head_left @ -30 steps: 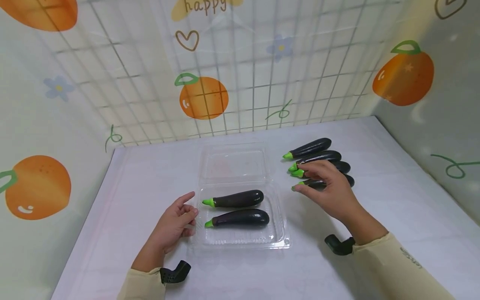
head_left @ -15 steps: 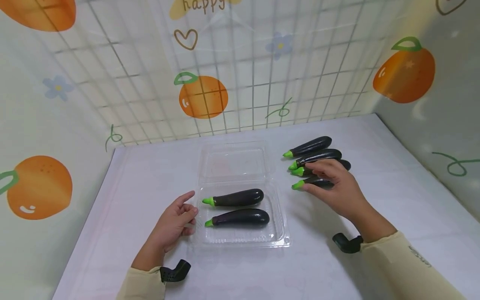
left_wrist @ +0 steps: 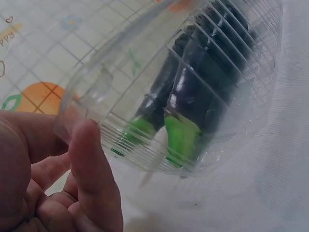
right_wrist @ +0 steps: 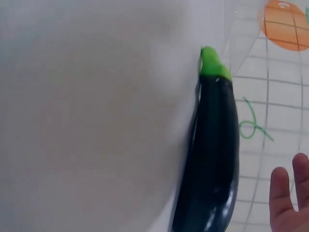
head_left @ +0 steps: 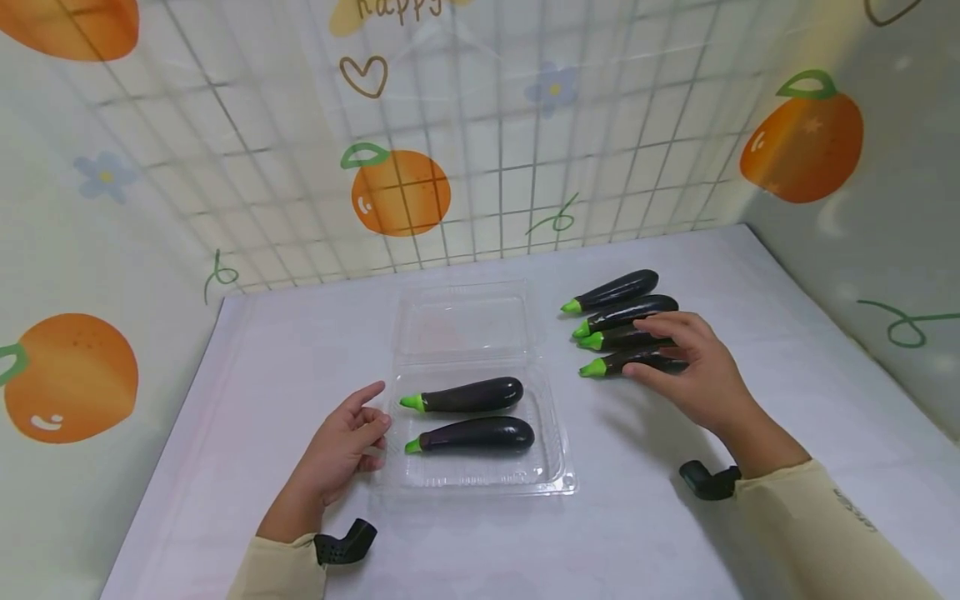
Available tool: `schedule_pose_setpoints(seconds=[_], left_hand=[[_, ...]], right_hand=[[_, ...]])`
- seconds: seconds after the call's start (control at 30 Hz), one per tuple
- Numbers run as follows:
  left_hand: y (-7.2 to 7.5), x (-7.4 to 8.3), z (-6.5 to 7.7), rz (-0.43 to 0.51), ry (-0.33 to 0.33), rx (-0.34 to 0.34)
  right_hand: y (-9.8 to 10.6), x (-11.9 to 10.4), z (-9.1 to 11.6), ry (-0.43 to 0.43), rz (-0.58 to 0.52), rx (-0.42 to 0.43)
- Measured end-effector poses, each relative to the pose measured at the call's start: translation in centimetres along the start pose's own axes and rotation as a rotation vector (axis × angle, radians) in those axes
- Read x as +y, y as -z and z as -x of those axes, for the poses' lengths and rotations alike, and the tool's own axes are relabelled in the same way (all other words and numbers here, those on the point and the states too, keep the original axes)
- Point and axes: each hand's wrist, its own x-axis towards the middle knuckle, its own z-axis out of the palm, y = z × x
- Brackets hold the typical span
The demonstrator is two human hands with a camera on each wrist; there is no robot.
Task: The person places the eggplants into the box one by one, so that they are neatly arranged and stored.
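Note:
In the head view, two dark eggplants with green stems, the farther (head_left: 472, 395) and the nearer (head_left: 477, 434), lie side by side in the lower half of a clear plastic clamshell box (head_left: 558, 479). My left hand (head_left: 348, 442) rests at the box's left edge. Its thumb touches the plastic, as the left wrist view shows, and its index finger extends beside it. To the right, several more eggplants lie in a row on the table. My right hand (head_left: 697, 367) hovers over the nearest one (head_left: 618, 362), thumb and fingers spread apart. That hand covers part of two eggplants.
The box's lid (head_left: 465, 321) lies folded back flat behind its base. A white cloth (head_left: 292, 350) covers the table. Printed sheets with oranges (head_left: 402, 193) and grid lines rise at the back and both sides.
My right hand has shifted right, from the green stems toward the eggplants' dark bodies, uncovering the nearest stem. The left hand, box and eggplants stay put; the head view shifts slightly.

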Motion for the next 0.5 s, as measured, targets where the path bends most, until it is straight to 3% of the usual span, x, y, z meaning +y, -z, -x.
schedule_pose_setpoints(seconds=[0.5], left_hand=[[0.0,-0.2,0.0,0.014,0.001,0.005]], right_hand=[[1.8,2.4,0.1,-0.143,0.101,-0.025]])
